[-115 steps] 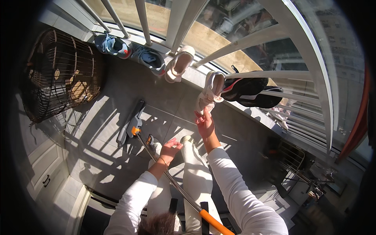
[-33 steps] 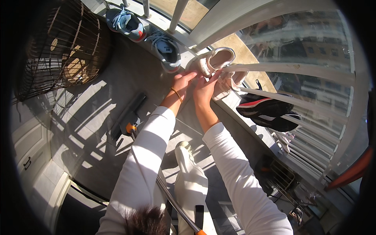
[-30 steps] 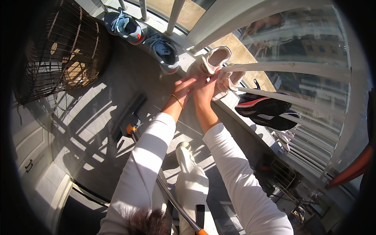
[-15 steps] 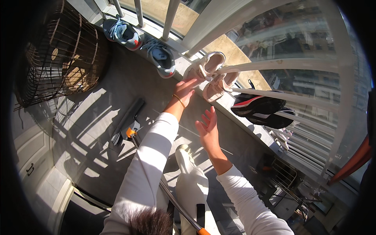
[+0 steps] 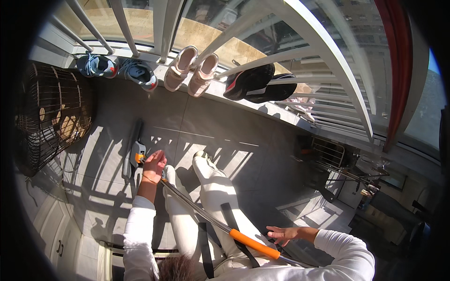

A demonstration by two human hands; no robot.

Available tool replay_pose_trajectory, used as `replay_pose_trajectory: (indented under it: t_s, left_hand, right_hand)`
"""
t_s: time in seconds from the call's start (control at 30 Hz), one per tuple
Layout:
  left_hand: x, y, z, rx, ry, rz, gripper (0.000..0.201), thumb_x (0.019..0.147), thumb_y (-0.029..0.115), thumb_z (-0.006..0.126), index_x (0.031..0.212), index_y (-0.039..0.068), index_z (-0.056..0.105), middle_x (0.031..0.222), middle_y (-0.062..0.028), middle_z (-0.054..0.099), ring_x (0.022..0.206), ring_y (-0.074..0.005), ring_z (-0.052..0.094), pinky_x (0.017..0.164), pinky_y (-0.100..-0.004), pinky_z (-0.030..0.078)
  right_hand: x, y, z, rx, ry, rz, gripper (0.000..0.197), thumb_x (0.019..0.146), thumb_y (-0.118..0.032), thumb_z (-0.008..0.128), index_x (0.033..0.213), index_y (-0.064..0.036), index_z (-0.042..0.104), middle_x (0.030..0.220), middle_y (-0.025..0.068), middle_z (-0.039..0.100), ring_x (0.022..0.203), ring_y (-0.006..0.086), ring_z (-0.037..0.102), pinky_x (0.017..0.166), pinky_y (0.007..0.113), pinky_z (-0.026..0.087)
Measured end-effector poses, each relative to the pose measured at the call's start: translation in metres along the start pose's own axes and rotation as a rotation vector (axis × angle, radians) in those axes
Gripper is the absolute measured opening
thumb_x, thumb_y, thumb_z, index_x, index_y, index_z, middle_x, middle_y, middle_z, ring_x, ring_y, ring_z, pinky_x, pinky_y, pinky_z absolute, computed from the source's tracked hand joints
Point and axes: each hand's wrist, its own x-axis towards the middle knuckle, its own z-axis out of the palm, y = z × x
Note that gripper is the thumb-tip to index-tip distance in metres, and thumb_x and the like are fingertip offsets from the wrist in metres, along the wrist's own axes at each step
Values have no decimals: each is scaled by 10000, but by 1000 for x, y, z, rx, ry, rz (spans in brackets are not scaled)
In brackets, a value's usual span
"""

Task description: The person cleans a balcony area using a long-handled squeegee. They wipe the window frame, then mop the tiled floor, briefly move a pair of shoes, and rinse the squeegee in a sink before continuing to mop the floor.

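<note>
Two bare hands are shown in the head view, both in the lower half of the frame. The left hand (image 5: 154,166) is seen left of centre, its fingers close together and slightly bent, over the upper part of a long-handled floor tool (image 5: 194,206); whether the pole is touched or gripped cannot be told. The right hand (image 5: 283,234) is held at lower right, opened, with fingers spread and pointed left, just beside the tool's orange grip (image 5: 254,243); nothing is grasped by it.

The tool is laid diagonally across the frame, its flat dark head (image 5: 132,150) placed on the grey tiled floor (image 5: 215,114) at centre left, its pole passed over legs clothed in pale trousers (image 5: 216,189).

Along the upper part, a white ledge (image 5: 218,92) is lined with footwear beside a white railing (image 5: 323,54). Near top centre, a pair of pale shoes (image 5: 203,77) is stood side by side, toes pointed down the frame. To their left, two blue-grey sneakers (image 5: 137,75) are placed; to their right, black shoes (image 5: 251,82) are set among the bars. At the left edge, a dark openwork basket (image 5: 56,105) is seen, partly lost in shadow.
</note>
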Motion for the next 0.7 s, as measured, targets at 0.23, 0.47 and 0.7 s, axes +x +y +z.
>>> replay_pose_trajectory:
  t_s: [0.23, 0.47, 0.7]
  left_hand:
    - [-219, -87, -25, -86, 197, -174, 160, 890, 96, 686, 1039, 134, 641, 933, 0, 670, 806, -99, 624, 824, -331, 516]
    - [-310, -125, 12, -161, 68, -325, 67, 915, 161, 665, 966, 150, 707, 1008, 21, 707, 957, -96, 654, 962, -337, 476]
    - [-348, -215, 73, 0, -62, -425, 366, 902, 282, 689, 1199, 94, 590, 1416, -83, 480, 1315, -228, 443, 1051, -414, 399]
  right_hand:
    - [-116, 140, 107, 157, -138, 12, 760, 900, -586, 555, 1484, -176, 295, 1055, 68, 608, 806, 133, 631, 710, 287, 512]
    - [-141, 214, 118, -127, 262, -7, 469, 786, -279, 800, 1125, -41, 580, 689, 46, 631, 549, 139, 613, 494, 279, 500]
    - [-119, 256, 96, -383, 594, -52, 589, 778, -486, 729, 1088, -2, 597, 636, 97, 624, 514, 183, 616, 494, 303, 487]
